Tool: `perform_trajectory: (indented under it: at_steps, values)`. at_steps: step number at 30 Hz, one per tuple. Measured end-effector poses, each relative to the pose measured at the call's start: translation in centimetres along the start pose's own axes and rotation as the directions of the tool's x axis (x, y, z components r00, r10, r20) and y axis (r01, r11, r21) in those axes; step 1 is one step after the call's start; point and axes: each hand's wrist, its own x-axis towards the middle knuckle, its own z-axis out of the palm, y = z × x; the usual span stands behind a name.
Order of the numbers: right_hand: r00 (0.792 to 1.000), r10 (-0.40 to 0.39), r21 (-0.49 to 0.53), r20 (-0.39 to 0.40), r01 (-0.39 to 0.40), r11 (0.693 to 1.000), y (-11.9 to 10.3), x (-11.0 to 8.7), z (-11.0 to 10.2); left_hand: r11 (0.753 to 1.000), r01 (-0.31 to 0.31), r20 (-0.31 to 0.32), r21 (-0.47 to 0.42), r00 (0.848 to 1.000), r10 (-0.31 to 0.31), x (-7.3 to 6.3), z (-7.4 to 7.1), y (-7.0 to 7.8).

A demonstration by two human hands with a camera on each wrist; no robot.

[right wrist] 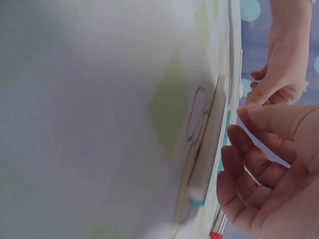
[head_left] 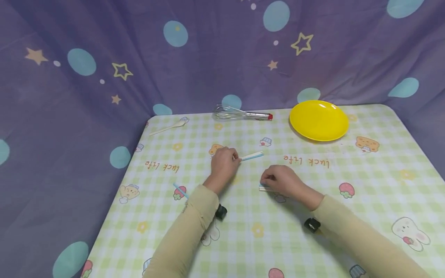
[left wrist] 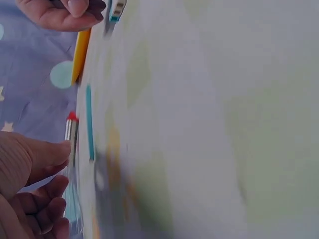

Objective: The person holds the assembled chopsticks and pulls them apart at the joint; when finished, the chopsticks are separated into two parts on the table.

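Note:
My left hand (head_left: 225,163) is low over the table, fingers loosely bent, fingertips right at the near end of a thin pale stick (head_left: 255,154) and a thin blue stick (head_left: 257,156) lying side by side. Nothing shows between its thumb and fingers in the left wrist view, where a blue stick (left wrist: 89,122) lies beyond them. My right hand (head_left: 283,179) hovers with loosely bent fingers over a small group of sticks. In the right wrist view, a pale stick with a blue end (right wrist: 209,142) lies flat beside the fingers; a blue one (right wrist: 223,162) is mostly hidden behind them.
Another blue stick (head_left: 179,190) sticks out from under the left sleeve (head_left: 187,224). A wooden spoon (head_left: 170,127) lies at the back left. Along the back edge are a whisk (head_left: 243,113) with a red tip and a yellow plate (head_left: 319,120). Behind hangs a purple curtain (head_left: 215,69).

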Motion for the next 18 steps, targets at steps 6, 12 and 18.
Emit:
perform_trajectory:
  at_steps: [6, 12, 18]
  values:
    - [0.998, -0.056, 0.036, 0.001, 0.056, 0.998, -1.5, 0.3, 0.8, 0.998, -0.004, 0.023, -0.067, 1.0, 0.005, -1.5, -1.6, -3.1]
    - [0.991, -0.133, 0.038, 0.029, 0.132, 0.991, -3.2, 0.6, 2.3, 0.991, -0.011, 0.052, -0.13, 0.998, 0.018, -3.9, -3.8, -6.0]
    - [0.979, -0.164, 0.106, 0.121, 0.152, 0.983, -5.5, 0.9, 3.7, 0.985, 0.004, 0.081, -0.174, 0.997, 0.01, -6.5, -5.5, -9.2]
